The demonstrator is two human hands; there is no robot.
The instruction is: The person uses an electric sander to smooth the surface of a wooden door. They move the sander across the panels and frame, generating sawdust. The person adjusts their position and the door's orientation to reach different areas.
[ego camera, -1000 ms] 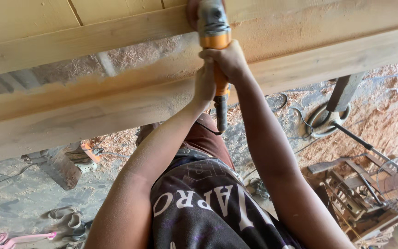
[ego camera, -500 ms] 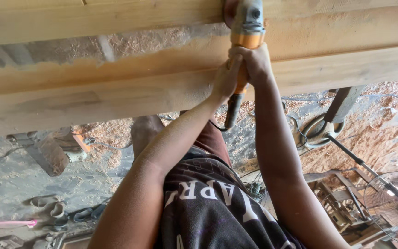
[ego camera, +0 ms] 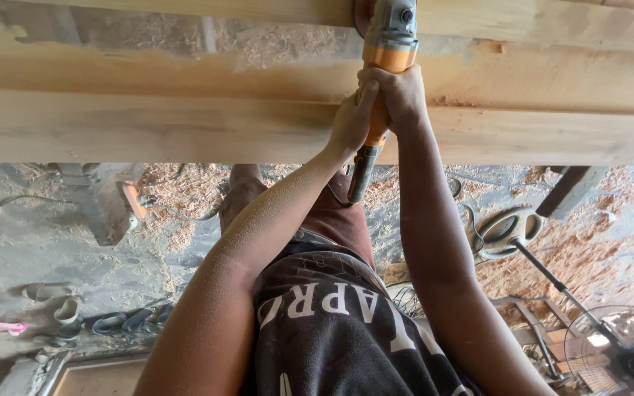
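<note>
Angle grinder work on the long timber beam looked partly done, judging by the wood alone. You had the orange and grey tool pressed nose-first against the upper part of the beam, its dark handle pointing back toward your chest and its head at the top edge of the view. Left of the tool, a paler, smoother band ran along the beam face with a darker orange-brown strip above it. Right of the tool, the surface showed rougher reddish patches, so that stretch probably remained to be worked. Whether the disc actually met the wood could not be told, since the head was cut off by the frame.

Your left hand was curled tight around the grinder's body from the side, fingers fully closed on it. Your right hand was wrapped over the same body slightly higher, also fully closed, the two hands touching each other. Both arms were dusted with fine sawdust.

Below the beam lay a floor strewn with wood shavings, some sandals at the left, and a standing fan at the lower right.
</note>
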